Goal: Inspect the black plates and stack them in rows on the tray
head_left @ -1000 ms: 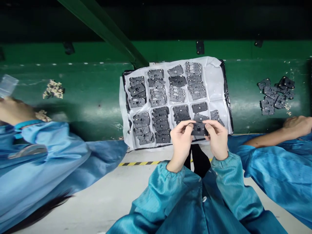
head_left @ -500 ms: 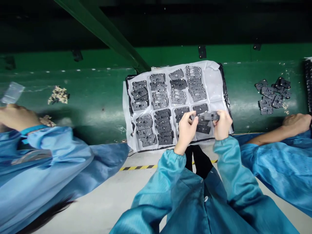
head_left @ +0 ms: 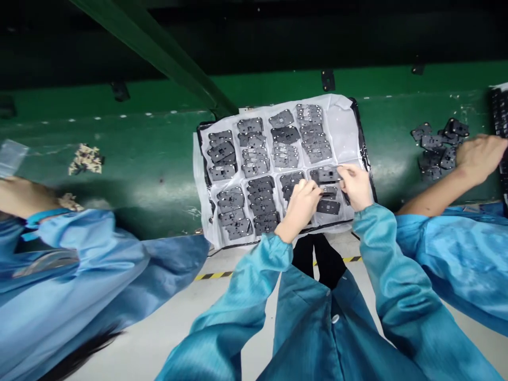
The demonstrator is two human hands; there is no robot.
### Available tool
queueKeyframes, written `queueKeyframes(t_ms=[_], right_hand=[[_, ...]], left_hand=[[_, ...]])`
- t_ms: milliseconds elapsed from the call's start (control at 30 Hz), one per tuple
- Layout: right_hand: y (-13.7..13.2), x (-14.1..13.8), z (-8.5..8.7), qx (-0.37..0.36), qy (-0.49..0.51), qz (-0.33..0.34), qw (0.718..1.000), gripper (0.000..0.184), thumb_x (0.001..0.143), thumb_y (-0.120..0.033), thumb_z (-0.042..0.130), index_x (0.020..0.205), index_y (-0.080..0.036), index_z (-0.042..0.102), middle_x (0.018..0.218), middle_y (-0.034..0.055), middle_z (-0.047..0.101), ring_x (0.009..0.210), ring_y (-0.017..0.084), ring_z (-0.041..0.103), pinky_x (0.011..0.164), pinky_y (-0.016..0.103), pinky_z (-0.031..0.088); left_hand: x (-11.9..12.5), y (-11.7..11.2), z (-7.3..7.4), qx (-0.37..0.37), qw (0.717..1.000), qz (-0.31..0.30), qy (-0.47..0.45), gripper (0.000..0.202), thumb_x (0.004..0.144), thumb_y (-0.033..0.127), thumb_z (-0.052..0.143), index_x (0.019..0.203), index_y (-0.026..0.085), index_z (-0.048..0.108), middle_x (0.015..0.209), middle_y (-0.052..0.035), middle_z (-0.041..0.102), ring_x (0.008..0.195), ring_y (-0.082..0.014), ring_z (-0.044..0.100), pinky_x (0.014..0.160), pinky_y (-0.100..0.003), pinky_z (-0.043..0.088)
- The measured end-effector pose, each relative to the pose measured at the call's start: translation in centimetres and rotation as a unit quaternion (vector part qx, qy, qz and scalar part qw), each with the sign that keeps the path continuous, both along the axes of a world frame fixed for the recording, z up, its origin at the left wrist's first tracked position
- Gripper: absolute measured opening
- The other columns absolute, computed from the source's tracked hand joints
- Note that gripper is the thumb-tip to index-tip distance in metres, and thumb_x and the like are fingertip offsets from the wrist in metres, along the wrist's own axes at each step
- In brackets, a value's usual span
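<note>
A plastic-lined tray (head_left: 344, 129) with several compartments holds stacks of flat black plastic plates (head_left: 265, 198) with small cutouts and holes. My left hand (head_left: 300, 208) is over the front row, fingertips pinched on the edge of a dark plate (head_left: 328, 193) in the right part of that row. To its right, my right hand (head_left: 355, 186) has thumb and fingers closed at the right end of another black plate (head_left: 325, 173), which lies at the top of the same compartment. Below both sits a further plate (head_left: 328, 207).
Co-workers' hands are at both sides: one hand (head_left: 26, 197) at left, another (head_left: 481, 154) at right beside a pile of black plates (head_left: 432, 142). Small beige parts (head_left: 86, 159) lie on the green bench (head_left: 159, 159). A green post (head_left: 170, 58) slants behind the tray.
The dark part held up between both hands is no longer raised there; my hands are now lower over the compartment. The right co-worker's hand has moved up and left toward the plate pile.
</note>
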State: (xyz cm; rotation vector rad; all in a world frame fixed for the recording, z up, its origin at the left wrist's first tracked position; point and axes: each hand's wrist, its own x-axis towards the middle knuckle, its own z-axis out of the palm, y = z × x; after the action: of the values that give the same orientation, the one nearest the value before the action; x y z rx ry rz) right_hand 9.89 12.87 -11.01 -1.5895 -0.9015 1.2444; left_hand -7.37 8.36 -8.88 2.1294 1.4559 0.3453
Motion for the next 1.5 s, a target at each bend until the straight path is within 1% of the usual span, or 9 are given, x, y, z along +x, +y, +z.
queueKeyframes(t_ms=[133,233,300,400,600,733,967,1267,1500], right_hand=[[-1.8,0.4,1.5,0.063,-0.138,0.052,0.987,0.021,0.079,-0.036,0.068,0.088,-0.017,0.07,0.084,0.0019,0.064,0.065,0.01,0.051,0.067,0.025,0.046],[-5.6,0.2,3.2,0.01,-0.065,0.126,0.99,0.026,0.087,-0.042,0.061,0.099,-0.021,0.07,0.078,0.0005,0.064,0.06,0.011,0.052,0.06,0.024,0.046],[-8.3,-0.5,3.7,-0.038,0.012,0.151,0.988,0.031,0.088,-0.046,0.059,0.104,-0.021,0.068,0.063,-0.0028,0.059,0.051,0.01,0.05,0.05,0.023,0.043],[-10.8,-1.6,3.3,-0.074,0.066,0.1,0.99,0.032,0.088,-0.046,0.059,0.105,-0.02,0.065,0.054,-0.0061,0.053,0.043,0.009,0.047,0.043,0.022,0.039],[-12.0,-2.9,2.5,-0.089,0.09,0.028,0.992,0.029,0.083,-0.04,0.066,0.103,-0.019,0.063,0.059,-0.0048,0.059,0.048,0.01,0.053,0.041,0.02,0.042],[-12.0,-3.3,3.3,-0.099,0.098,0.011,0.99,0.029,0.083,-0.04,0.067,0.104,-0.02,0.067,0.062,-0.0031,0.061,0.045,0.01,0.051,0.038,0.021,0.041],[-12.9,-3.8,4.5,-0.105,0.085,-0.026,0.991,0.019,0.08,-0.039,0.07,0.083,-0.02,0.068,0.057,-0.0034,0.056,0.043,0.01,0.047,0.04,0.023,0.039],[-13.6,-4.5,5.5,-0.113,0.085,-0.042,0.989,0.02,0.082,-0.039,0.067,0.088,-0.021,0.07,0.066,-0.0007,0.061,0.045,0.009,0.044,0.04,0.023,0.036],[-12.6,-5.4,6.6,-0.068,0.053,-0.05,0.995,0.011,0.079,-0.03,0.064,0.075,-0.02,0.067,0.063,-0.0021,0.054,0.055,0.011,0.044,0.05,0.023,0.038]], left_hand=[[-1.2,-2.3,0.9,-0.121,0.958,0.145,-0.215,0.023,0.094,0.034,0.051,0.099,0.017,0.066,0.089,-0.0059,0.068,0.079,-0.0175,0.062,0.076,-0.031,0.05],[-1.0,-4.0,1.7,-0.27,0.882,0.189,-0.335,0.035,0.091,0.043,0.054,0.112,0.016,0.064,0.075,-0.0015,0.065,0.047,-0.01,0.054,0.05,-0.023,0.045],[-0.5,-4.7,2.1,-0.314,0.853,0.199,-0.366,0.038,0.089,0.044,0.057,0.115,0.016,0.064,0.068,0.0012,0.06,0.041,-0.0076,0.047,0.044,-0.02,0.039],[-0.1,-5.5,2.1,-0.323,0.838,0.221,-0.381,0.036,0.086,0.043,0.062,0.111,0.018,0.065,0.064,0.0029,0.055,0.047,-0.0074,0.045,0.045,-0.018,0.036],[0.3,-7.0,1.4,-0.349,0.767,0.312,-0.44,0.026,0.09,0.045,0.052,0.096,0.019,0.057,0.055,0.0086,0.034,0.043,-0.0063,0.032,0.042,-0.015,0.029],[0.6,-7.7,1.7,-0.351,0.757,0.33,-0.442,0.023,0.091,0.04,0.047,0.089,0.019,0.055,0.058,0.0074,0.033,0.044,-0.006,0.03,0.042,-0.015,0.025],[0.1,-8.3,2.9,-0.354,0.748,0.334,-0.451,0.022,0.089,0.038,0.043,0.088,0.019,0.055,0.054,0.0085,0.026,0.043,-0.0065,0.023,0.041,-0.016,0.021],[0.2,-10.6,3.5,-0.374,0.751,0.354,-0.414,0.029,0.09,0.045,0.045,0.075,0.02,0.046,0.055,0.0079,0.025,0.043,-0.0062,0.024,0.041,-0.016,0.02],[0.0,-10.3,4.0,-0.329,0.757,0.369,-0.427,0.027,0.089,0.043,0.045,0.079,0.02,0.05,0.051,0.007,0.04,0.039,-0.0072,0.035,0.039,-0.017,0.028]])
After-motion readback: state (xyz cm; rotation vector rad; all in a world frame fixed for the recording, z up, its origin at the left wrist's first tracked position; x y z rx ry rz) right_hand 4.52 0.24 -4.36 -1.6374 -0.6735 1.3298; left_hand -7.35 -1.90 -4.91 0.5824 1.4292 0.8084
